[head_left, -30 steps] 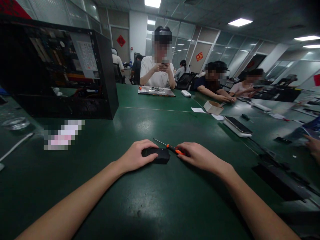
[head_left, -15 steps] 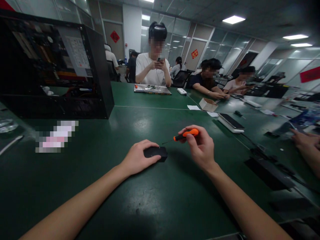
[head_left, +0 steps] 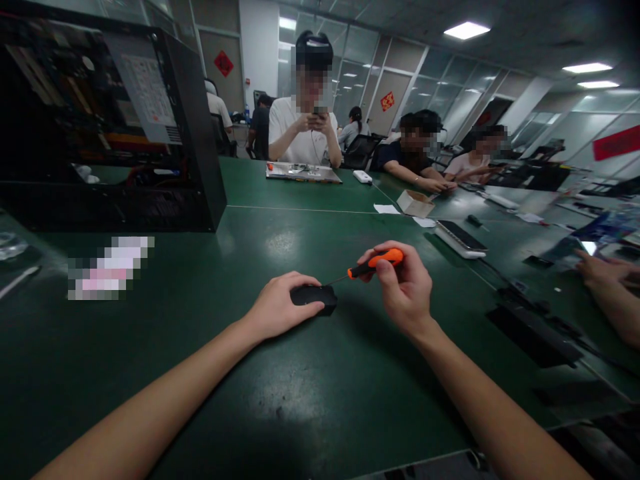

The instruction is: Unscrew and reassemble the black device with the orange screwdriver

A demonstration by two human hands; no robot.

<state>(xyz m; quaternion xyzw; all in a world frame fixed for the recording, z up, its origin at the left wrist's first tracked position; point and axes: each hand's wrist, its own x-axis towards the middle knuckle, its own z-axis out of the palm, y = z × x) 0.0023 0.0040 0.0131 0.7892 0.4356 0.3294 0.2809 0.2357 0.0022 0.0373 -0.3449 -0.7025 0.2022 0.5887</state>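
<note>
On the green table [head_left: 250, 267] lies a small black box-shaped device [head_left: 314, 296]; its exact kind does not show. My left hand [head_left: 283, 303] is closed round its left part, thumb on the near side and fingers on the far side. In my right hand [head_left: 407, 287] is a screwdriver [head_left: 377, 262] with an orange and black handle, gripped between thumb and fingers. Its thin shaft slants down to the left, and the tip is at the device's top far edge. Whether the tip touches a screw is too small to tell.
An open black computer case [head_left: 195, 133] stands at the left. Across the table, a person [head_left: 303, 130] holds a phone behind a flat panel [head_left: 305, 172]. To the right are a small cardboard box [head_left: 415, 204], a white device [head_left: 460, 240], a black adapter [head_left: 533, 333] and another person's hands [head_left: 607, 277].
The screwdriver tip stays near the device's far edge, and my right hand has shifted slightly to the right and up. My left hand keeps its hold. The whole view has shifted slightly.
</note>
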